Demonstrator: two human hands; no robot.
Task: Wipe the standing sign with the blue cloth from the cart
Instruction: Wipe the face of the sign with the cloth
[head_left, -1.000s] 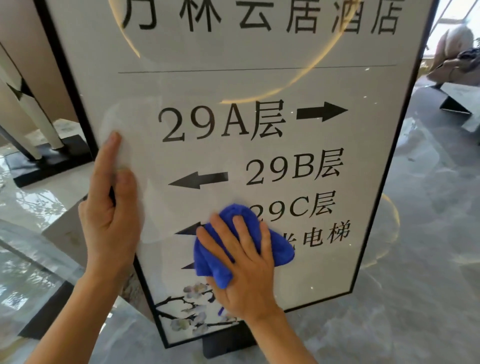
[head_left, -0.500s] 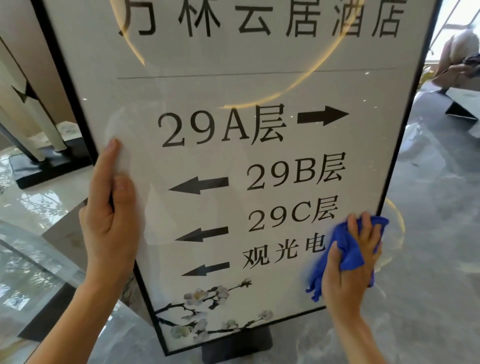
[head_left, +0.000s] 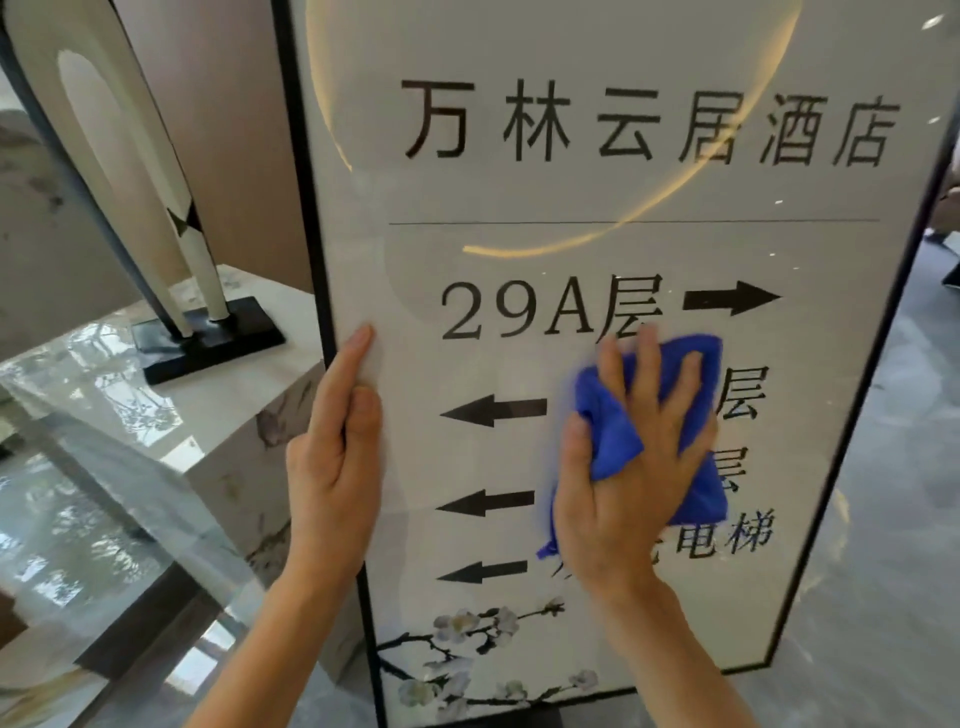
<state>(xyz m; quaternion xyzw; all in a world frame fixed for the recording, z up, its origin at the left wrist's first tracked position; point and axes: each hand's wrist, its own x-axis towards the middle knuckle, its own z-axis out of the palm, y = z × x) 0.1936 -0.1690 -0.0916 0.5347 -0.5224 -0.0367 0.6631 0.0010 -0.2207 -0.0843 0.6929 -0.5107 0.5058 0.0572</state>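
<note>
Standing sign (head_left: 597, 234) right in front of me, tall white glossy panel in a thin black frame, curved gold light glare across its upper half, plum-blossom print at its bottom edge. Header reads 万林云居酒店, thin line under it, then 29A层 with a right arrow; below that three left arrows, the rows beside them mostly covered, only 层, 层 and 电梯 readable. Blue cloth (head_left: 608, 431) bunched on the sign face just under 29A层, my right hand (head_left: 634, 467) flat on it, fingers spread, pressing it to the panel, slightly blurred. My left hand (head_left: 335, 467) grips the sign's left frame edge, index finger stretched up along it. Left of the sign, a marble plinth (head_left: 223, 395) with a white sculpture (head_left: 130, 171) on a black base.
</note>
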